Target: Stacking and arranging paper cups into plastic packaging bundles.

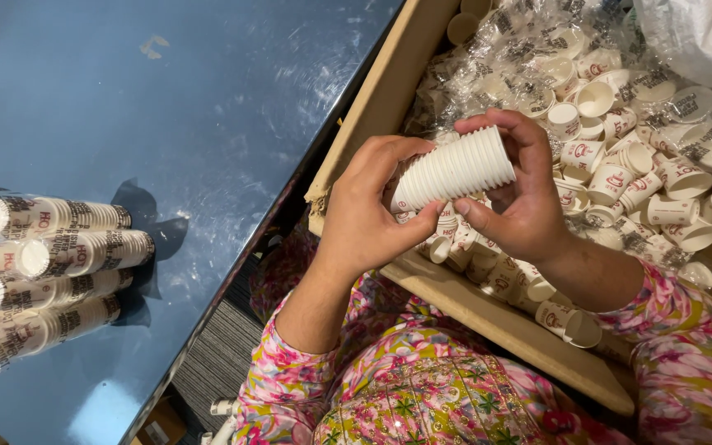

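Cup stack (453, 171), centre of frame: plain white, ribbed by its stacked rims. Loose cups (620, 177), upper right: white with red and dark print. Box (389, 91): plain brown. Table (166, 107), upper left: glossy blue with pale streaks. Wrapped cups (47, 272), left edge: white with red and black print under clear film. Sleeves (290, 379), bottom: pink floral with green and yellow. Bag (702, 33), upper right corner: clear, whitish.

On the blue table lies a clear plastic pack of stacked white cups (43, 276) with red-and-black printing. An open cardboard box (488, 317) holds crumpled clear printed wrappers (537, 49) among loose cups.
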